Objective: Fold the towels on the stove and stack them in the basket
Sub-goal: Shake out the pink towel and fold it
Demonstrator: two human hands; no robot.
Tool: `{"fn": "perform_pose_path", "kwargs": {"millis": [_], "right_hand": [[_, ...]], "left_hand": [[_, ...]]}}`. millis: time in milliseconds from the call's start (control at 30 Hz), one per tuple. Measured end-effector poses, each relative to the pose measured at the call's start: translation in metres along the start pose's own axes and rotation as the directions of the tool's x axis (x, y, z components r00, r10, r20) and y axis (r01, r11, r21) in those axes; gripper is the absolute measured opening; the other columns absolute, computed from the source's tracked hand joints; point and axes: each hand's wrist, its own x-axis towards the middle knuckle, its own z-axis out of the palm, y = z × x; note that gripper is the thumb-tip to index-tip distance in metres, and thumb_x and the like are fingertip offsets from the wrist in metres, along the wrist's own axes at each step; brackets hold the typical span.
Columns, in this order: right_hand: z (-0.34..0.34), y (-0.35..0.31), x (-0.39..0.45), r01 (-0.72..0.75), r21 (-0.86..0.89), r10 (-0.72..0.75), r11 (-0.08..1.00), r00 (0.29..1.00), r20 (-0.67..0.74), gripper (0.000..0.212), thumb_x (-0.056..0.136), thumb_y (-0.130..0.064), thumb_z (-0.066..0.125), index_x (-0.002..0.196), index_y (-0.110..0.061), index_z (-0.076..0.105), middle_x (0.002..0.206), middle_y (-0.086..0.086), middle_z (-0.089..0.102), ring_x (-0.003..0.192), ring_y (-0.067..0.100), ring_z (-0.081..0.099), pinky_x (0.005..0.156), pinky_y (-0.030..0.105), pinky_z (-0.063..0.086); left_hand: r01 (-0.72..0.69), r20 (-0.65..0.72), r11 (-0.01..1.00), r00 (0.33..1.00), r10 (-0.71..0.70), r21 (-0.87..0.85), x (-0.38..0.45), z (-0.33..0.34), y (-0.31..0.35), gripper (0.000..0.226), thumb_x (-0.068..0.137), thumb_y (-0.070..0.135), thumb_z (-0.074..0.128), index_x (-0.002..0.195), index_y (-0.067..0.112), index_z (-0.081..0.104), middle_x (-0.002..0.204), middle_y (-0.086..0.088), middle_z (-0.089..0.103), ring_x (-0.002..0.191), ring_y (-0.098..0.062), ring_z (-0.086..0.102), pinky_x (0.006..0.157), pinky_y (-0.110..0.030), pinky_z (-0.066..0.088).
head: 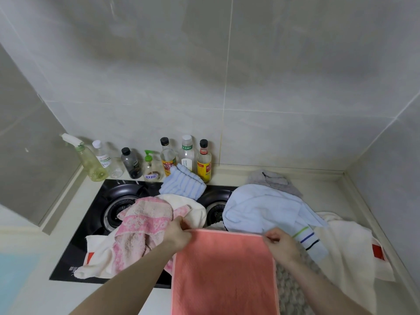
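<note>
Grey-tiled kitchen corner; black glass gas stove (pixel 91 242) under loose towels. Head view: left hand (pixel 177 235) and right hand (pixel 281 243) each pinch a top corner of coral-pink terry towel (pixel 222 273), hanging at the stove's front edge. Pink patterned towel (pixel 141 226) lies on the stove.

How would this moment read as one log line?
step: folding | left hand: pinches coral towel corner | right hand: pinches other corner | basket: unseen
</note>
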Motion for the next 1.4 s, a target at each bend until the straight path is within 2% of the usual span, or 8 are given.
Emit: {"fn": "perform_pose_path", "kwargs": {"millis": [167, 500, 633, 700, 900, 1067, 1233, 1400], "right_hand": [[-0.004, -0.003, -0.001, 0.064, -0.047, -0.062, 0.997, 0.997, 0.037, 0.019, 0.085, -0.02, 0.075, 0.093, -0.036, 0.071, 0.094, -0.017, 0.073, 0.094, 0.005, 0.067, 0.089, 0.027, 0.052], [-0.013, -0.02, 0.001, 0.006, -0.063, -0.007, 0.998, 1.0, -0.014, 0.016, 0.098, -0.016, 0.049, 0.091, -0.025, 0.061, 0.091, -0.01, 0.068, 0.084, 0.007, 0.061, 0.065, 0.021, 0.039], [0.002, -0.014, 0.01, -0.045, -0.095, 0.046, 0.994, 0.999, 0.008, 0.016, 0.098, -0.012, 0.049, 0.098, -0.02, 0.062, 0.101, -0.002, 0.068, 0.085, 0.009, 0.059, 0.067, 0.023, 0.041], [0.006, -0.008, 0.016, -0.087, -0.12, 0.091, 0.989, 0.995, 0.027, 0.016, 0.095, -0.01, 0.051, 0.102, -0.017, 0.063, 0.107, 0.002, 0.068, 0.089, 0.013, 0.059, 0.074, 0.027, 0.042], [0.001, -0.006, 0.028, -0.182, -0.082, 0.193, 0.98, 0.969, 0.153, 0.034, 0.093, -0.033, 0.064, 0.123, -0.017, 0.067, 0.121, 0.005, 0.069, 0.101, 0.019, 0.061, 0.086, 0.028, 0.046], [-0.003, -0.006, 0.037, -0.28, 0.023, 0.264, 0.96, 0.926, 0.269, 0.043, 0.088, -0.043, 0.069, 0.124, -0.02, 0.071, 0.107, 0.002, 0.073, 0.102, 0.021, 0.069, 0.097, 0.037, 0.055], [-0.003, -0.002, 0.04, -0.223, -0.017, 0.216, 0.975, 0.919, 0.331, 0.058, 0.073, -0.044, 0.085, 0.122, -0.016, 0.071, 0.106, 0.001, 0.075, 0.094, 0.014, 0.072, 0.082, 0.027, 0.057], [-0.011, -0.012, 0.03, -0.032, 0.033, 0.023, 0.999, 0.969, 0.244, 0.011, 0.079, -0.025, 0.083, 0.089, -0.023, 0.079, 0.089, -0.005, 0.077, 0.091, 0.013, 0.071, 0.085, 0.03, 0.055]], "left_hand": [[-0.081, 0.087, 0.986, 0.994, 0.068, 0.149, 0.0, 0.002, -0.001, 0.021, 0.086, 0.01, 0.06, 0.097, 0.026, 0.068, 0.093, 0.012, 0.07, 0.089, -0.006, 0.064, 0.073, -0.015, 0.047], [-0.137, -0.165, 0.91, 0.983, 0.077, -0.391, -0.023, 0.008, 0.013, 0.02, 0.075, -0.011, 0.067, 0.071, 0.009, 0.068, 0.071, -0.002, 0.07, 0.07, -0.012, 0.065, 0.075, -0.024, 0.054], [-0.022, -0.086, 0.979, 0.996, 0.005, -0.205, -0.01, 0.008, 0.009, 0.029, 0.083, 0.002, 0.069, 0.104, 0.021, 0.066, 0.105, 0.004, 0.064, 0.085, -0.012, 0.064, 0.069, -0.018, 0.051], [0.066, 0.009, 0.995, 0.998, -0.065, -0.076, -0.002, 0.008, 0.008, 0.038, 0.088, 0.005, 0.064, 0.122, 0.021, 0.059, 0.12, 0.003, 0.06, 0.104, -0.014, 0.061, 0.085, -0.022, 0.051], [0.179, 0.157, 0.971, 0.966, -0.203, 0.157, 0.007, 0.001, 0.021, 0.04, 0.096, 0.029, 0.06, 0.13, 0.01, 0.054, 0.126, -0.007, 0.058, 0.117, -0.021, 0.055, 0.103, -0.033, 0.044], [0.137, 0.173, 0.986, 0.973, -0.153, 0.1, 0.013, -0.001, 0.017, 0.017, 0.094, 0.031, 0.066, 0.1, 0.018, 0.058, 0.101, 0.005, 0.059, 0.09, -0.007, 0.057, 0.078, -0.023, 0.043], [0.041, 0.117, 0.986, 0.993, -0.022, -0.162, 0.003, -0.005, 0.017, 0.012, 0.089, 0.01, 0.071, 0.101, 0.01, 0.066, 0.103, -0.002, 0.071, 0.096, -0.012, 0.065, 0.071, -0.015, 0.047], [-0.149, 0.011, 0.963, 0.988, 0.155, -0.223, -0.01, -0.008, 0.019, 0.014, 0.09, -0.005, 0.063, 0.088, 0.008, 0.067, 0.089, -0.005, 0.07, 0.077, -0.01, 0.063, 0.062, -0.013, 0.048]]}}
